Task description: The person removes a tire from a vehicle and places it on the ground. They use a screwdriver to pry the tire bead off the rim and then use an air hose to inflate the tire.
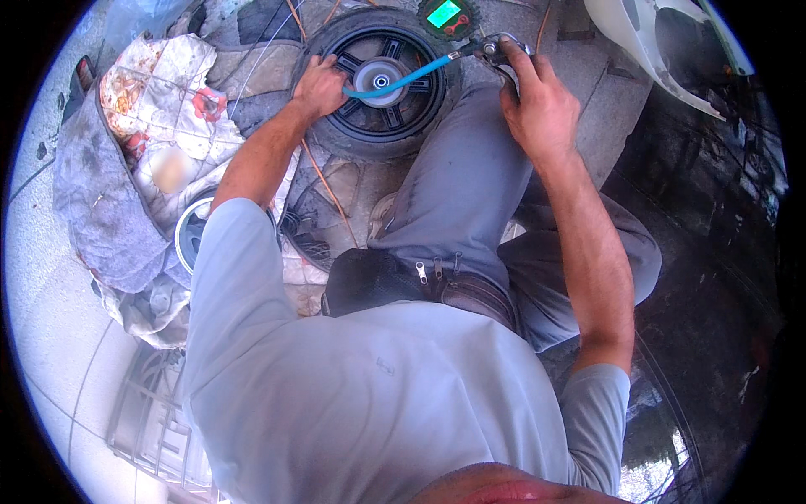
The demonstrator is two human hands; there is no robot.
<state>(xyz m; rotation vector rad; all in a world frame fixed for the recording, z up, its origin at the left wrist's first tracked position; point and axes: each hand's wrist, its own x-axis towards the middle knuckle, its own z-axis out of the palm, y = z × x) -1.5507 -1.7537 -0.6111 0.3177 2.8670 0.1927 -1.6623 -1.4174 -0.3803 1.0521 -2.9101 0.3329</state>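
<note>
A black spoked wheel with its tyre (369, 144) lies flat in front of me, its pale hub facing up. My right hand (541, 105) grips the lever handle of a tyre inflator (491, 50), beyond the wheel's right side. The inflator's round digital gauge (451, 17) has a lit green screen. From it a blue hose (413, 77) curves over the hub to my left hand (319, 88). My left fingers are closed around the hose end at the wheel's left rim. The hose tip and any valve there are hidden.
Stained cloths (164, 92) and a grey towel (109, 202) lie to the left, beside a white round rim (183, 239). An orange cable (329, 189) crosses the floor near my leg. A pale curved panel (642, 50) is at the far right, above a dark surface (714, 252).
</note>
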